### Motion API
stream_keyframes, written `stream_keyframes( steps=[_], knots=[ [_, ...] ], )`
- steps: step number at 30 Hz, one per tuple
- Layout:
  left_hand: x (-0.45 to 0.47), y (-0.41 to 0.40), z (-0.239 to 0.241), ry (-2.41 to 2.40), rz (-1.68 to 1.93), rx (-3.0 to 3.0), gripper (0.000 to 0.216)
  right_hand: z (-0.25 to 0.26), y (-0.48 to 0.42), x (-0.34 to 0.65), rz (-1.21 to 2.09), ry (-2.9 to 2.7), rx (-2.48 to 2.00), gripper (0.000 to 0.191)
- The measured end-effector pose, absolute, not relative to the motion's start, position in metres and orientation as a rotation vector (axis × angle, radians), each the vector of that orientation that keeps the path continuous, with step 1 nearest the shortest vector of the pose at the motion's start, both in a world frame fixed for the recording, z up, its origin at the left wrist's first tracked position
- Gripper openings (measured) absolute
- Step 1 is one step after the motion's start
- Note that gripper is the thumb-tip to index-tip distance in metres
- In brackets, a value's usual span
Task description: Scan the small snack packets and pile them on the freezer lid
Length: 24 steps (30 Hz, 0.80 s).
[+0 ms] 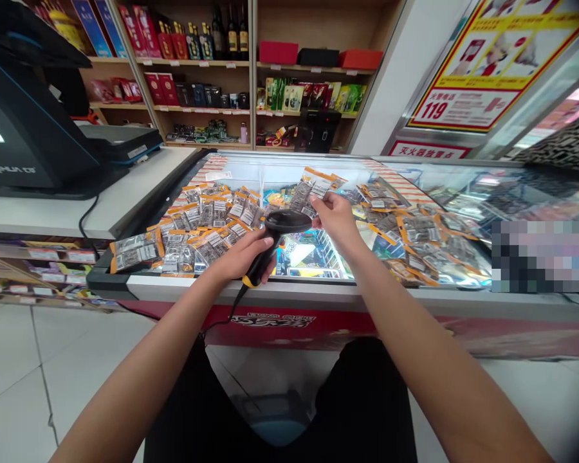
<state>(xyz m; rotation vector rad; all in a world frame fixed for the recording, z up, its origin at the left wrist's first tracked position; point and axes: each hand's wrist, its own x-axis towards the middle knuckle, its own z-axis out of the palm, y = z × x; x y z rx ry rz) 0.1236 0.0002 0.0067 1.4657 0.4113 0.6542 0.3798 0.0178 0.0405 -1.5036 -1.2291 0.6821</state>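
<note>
My left hand (244, 256) is closed round the handle of a black barcode scanner (280, 226) with a yellow base, its head pointing right and its cable hanging down. My right hand (336, 215) pinches a grey and orange snack packet (310, 191), held up just beyond the scanner's head. Both hands hover over the glass lid of a chest freezer (280, 292). Several more orange-edged packets lie spread on the lid, one heap (197, 222) at the left, another (415, 235) at the right.
A black cash register (29, 128) stands on the white counter (120, 206) at the left. Wooden shelves (251, 71) with bottles and boxes line the back wall. A red and yellow poster (487, 64) hangs at the right. White tiled floor lies below.
</note>
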Motion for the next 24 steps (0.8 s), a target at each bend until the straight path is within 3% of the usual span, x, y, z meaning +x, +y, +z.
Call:
stream_keyframes(
  steps=[13, 20, 24],
  knots=[
    [0.127, 0.0, 0.009, 0.422, 0.818, 1.436, 0.052, 0.041, 0.019, 0.386, 0.7, -1.456, -1.635, 0.043],
    [0.13, 0.006, 0.008, 0.427, 1.04, 1.357, 0.062, 0.034, 0.071, 0.427, -0.037, -1.891, -2.101, 0.045],
    [0.129, 0.007, 0.007, 0.432, 1.055, 1.361, 0.059, 0.024, 0.115, 0.464, 0.004, -1.897, -2.193, 0.084]
  ],
)
